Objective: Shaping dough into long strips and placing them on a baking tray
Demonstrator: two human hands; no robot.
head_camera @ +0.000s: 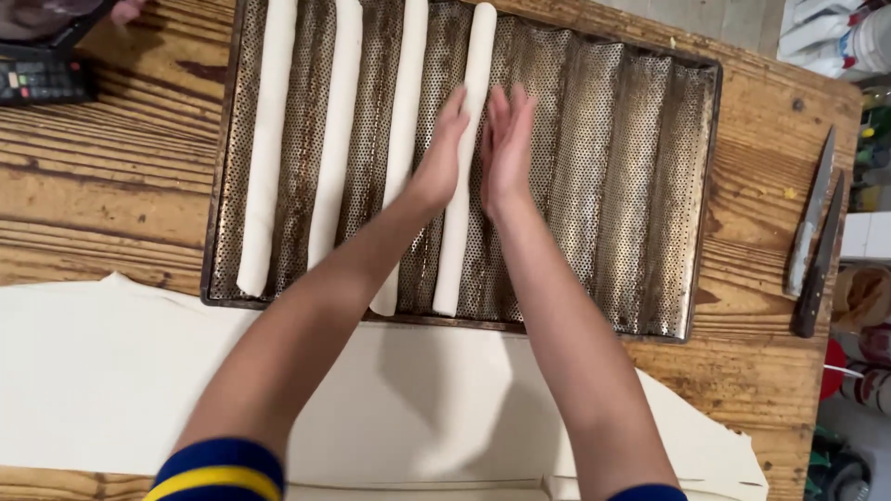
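The tray (650, 186) sits on the table (111, 186) — four dough rolls (464, 176) lie in its left channels. Two knives (812, 241) lie right of the tray, a scale (42, 79) left, a dough sheet (111, 371) before it.

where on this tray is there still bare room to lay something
The perforated tray has bare channels right of the fourth dough roll, up to its right rim. The left side is crowded with four rolls; the left hand and right hand flank the fourth.
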